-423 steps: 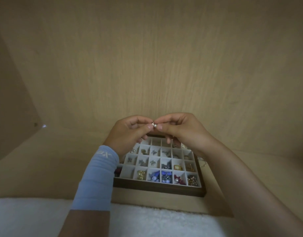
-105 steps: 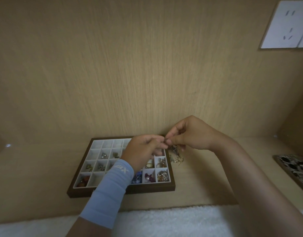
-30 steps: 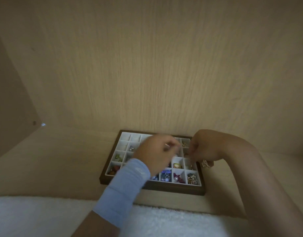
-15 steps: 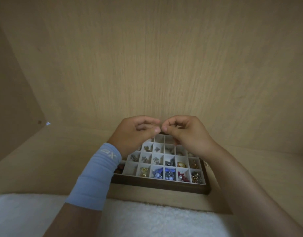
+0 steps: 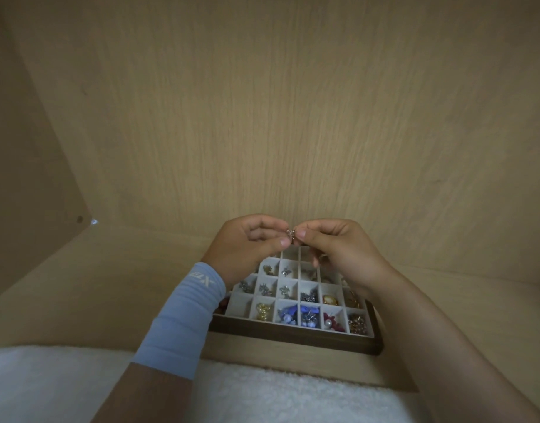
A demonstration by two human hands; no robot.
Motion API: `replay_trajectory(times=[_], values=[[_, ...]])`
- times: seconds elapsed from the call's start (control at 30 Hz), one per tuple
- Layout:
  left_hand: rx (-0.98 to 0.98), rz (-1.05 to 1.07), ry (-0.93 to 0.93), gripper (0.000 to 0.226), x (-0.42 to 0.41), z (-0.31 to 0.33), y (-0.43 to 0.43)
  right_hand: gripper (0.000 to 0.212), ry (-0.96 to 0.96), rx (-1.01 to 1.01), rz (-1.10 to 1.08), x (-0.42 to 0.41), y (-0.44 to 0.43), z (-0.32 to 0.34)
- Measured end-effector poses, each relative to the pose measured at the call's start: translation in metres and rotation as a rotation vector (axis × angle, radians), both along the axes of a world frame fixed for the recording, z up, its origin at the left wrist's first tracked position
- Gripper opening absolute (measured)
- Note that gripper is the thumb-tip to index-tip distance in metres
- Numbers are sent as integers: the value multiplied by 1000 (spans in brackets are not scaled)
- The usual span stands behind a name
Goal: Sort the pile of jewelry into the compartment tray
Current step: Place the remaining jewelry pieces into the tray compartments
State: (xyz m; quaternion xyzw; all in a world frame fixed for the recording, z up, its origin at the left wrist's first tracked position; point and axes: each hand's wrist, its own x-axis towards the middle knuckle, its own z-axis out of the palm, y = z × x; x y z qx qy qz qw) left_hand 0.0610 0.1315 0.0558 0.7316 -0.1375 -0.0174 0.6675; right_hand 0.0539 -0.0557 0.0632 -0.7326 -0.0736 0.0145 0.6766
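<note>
The left hand (image 5: 247, 245) and right hand (image 5: 339, 254) meet fingertip to fingertip. Each pinches 1 side of a small silver earring (image 5: 290, 234) between thumb and forefinger, with the other fingers curled. The earring is glinting metal, too tiny to make out its shape. A smooth pale-blue sleeve (image 5: 183, 319) wraps the left forearm.

At 6 o'clock from the hands lies the tray (image 5: 293, 335), a dark wooden frame around a grid of square white compartments. Both wrists cover its 9 and 3 o'clock edges. The near row holds gold pieces (image 5: 262, 311), blue beads (image 5: 296, 314), a red piece (image 5: 333, 323) and a rose-gold cluster (image 5: 358, 323). The tray rests on a pale wood-grain shelf (image 5: 110, 285). A fluffy white cloth (image 5: 49, 386) lies at 6 o'clock of the tray.
</note>
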Motion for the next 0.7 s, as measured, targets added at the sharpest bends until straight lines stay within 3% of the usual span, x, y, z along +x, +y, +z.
replay_trajectory(times=[0.23, 0.53, 0.63, 0.7], values=[[-15, -20, -21, 19, 0, 1, 0, 18, 59, -7, 74, 2, -3, -4], [62, 77, -51, 8, 3, -3, -1, 11, -82, -140, -6, 6, 3, -8], [148, 86, -93, 9, 6, -9, 0, 7, -158, -284, -54, 8, 2, -12], [314, 100, -124, 10, 9, -16, 1, 8, -255, -529, -81, 8, 0, -15]])
